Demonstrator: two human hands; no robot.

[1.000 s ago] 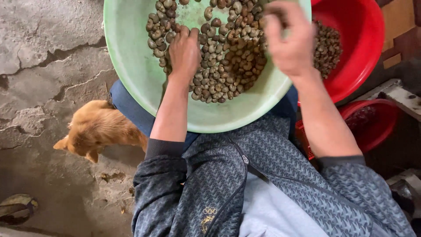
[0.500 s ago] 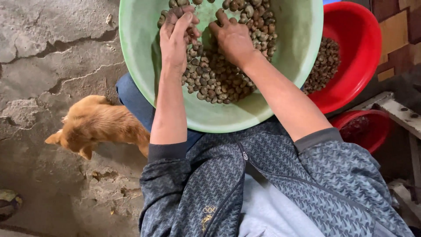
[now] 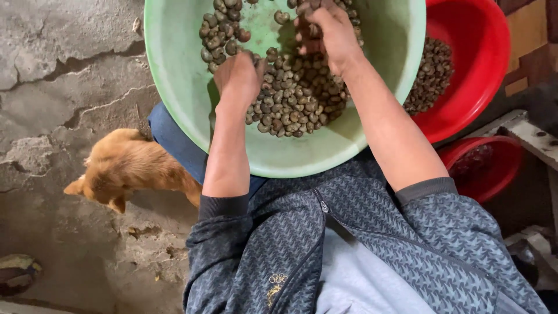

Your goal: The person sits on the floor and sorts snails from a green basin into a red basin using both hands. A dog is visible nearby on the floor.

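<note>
Left hand (image 3: 238, 78) lies curled, knuckles up, on the near-left edge of the raw cashew nuts (image 3: 293, 96) in the green basin (image 3: 174, 75), grip content hidden; right hand (image 3: 328, 32), farther in, grips a few nuts.

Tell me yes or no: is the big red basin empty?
No, the big red basin holds a heap of brown nuts, beside the green basin where both hands work.
</note>
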